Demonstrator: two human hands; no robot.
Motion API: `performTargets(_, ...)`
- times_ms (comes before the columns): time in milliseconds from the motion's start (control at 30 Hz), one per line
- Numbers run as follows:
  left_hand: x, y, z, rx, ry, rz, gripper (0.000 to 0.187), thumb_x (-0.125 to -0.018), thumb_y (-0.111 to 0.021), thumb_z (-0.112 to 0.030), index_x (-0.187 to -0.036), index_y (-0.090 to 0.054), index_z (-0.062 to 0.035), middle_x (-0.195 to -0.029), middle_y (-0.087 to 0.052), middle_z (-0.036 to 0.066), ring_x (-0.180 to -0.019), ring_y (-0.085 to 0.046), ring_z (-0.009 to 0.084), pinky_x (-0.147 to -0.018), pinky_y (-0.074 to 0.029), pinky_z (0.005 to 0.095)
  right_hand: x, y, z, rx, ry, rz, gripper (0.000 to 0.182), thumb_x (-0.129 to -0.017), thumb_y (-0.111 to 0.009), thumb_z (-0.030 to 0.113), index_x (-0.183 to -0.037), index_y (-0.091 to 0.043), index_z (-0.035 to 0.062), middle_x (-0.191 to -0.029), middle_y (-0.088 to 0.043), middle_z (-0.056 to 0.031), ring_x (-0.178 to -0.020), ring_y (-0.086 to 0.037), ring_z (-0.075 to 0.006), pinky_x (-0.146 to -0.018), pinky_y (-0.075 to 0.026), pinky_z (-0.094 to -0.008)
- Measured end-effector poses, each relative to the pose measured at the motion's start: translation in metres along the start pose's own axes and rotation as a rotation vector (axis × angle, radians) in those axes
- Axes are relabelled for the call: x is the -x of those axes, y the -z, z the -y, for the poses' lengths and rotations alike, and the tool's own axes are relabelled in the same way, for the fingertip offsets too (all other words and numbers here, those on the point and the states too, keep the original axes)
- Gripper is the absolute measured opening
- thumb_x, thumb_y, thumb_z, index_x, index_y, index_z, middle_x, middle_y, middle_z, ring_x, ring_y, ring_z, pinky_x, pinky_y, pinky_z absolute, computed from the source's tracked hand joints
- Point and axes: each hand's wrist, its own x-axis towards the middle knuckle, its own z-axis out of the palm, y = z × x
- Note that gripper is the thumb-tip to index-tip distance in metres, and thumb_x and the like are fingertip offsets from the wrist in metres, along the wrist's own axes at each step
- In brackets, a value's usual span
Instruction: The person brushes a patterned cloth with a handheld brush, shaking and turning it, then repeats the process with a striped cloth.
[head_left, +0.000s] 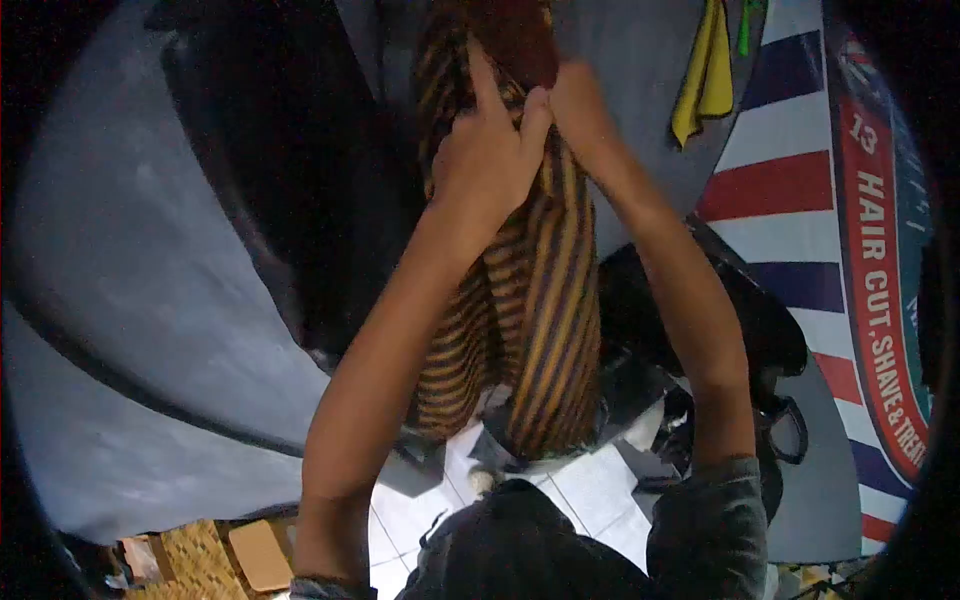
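Note:
A garment (556,300) with yellow-brown and dark stripes hangs upright in front of me, with a dark red patch (520,40) of cloth near its top. My left hand (485,155) grips the striped cloth from the front. Its index finger stretches upward along the fabric, the other fingers curl in, and the thumb points up beside my right hand. My right hand (577,95) is at the garment's upper right edge, next to the dark red part. Its fingers are mostly hidden by the cloth, which it appears to hold.
A black garment (290,180) hangs close on the left. To the right are a yellow cloth (708,80), a black bag-like object (740,300) and a striped barber banner (875,250). White floor tiles (590,490) and a tan box (260,556) show below.

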Motion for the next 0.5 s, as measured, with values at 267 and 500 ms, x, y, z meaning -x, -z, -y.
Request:
performTargets(267, 0.074, -0.054, 0.051, 0.134, 0.042, -0.018, 0.072, -0.092, -0.043, -0.038, -0.14, -0.01, 0.0041, -0.092, -0.057, 0.037, -0.084, -0.056, 0.0509, -0.075, -0.046, 0.0503, 0.088, -0.067, -0.003, 0.012, -0.26, -0.059, 0.051, -0.079, -0.058, 0.017, -0.128, -0.047, 0.01, -0.113, -0.056, -0.0216, -0.09, -0.058, -0.043, -0.081, -0.047, -0.0489)
performTargets(500, 0.145, -0.096, 0.115, 0.14, 0.293, 0.151, 0.062, -0.094, -0.044, -0.03, -0.138, -0.018, 0.0049, -0.102, -0.059, 0.03, -0.096, -0.056, 0.0462, -0.081, -0.045, 0.046, 0.179, -0.129, -0.012, 0.174, -0.378, 0.085, 0.055, -0.076, -0.062, 0.016, -0.129, -0.046, 0.0135, -0.119, -0.05, -0.0227, -0.094, -0.057, -0.0421, -0.08, -0.048, -0.049)
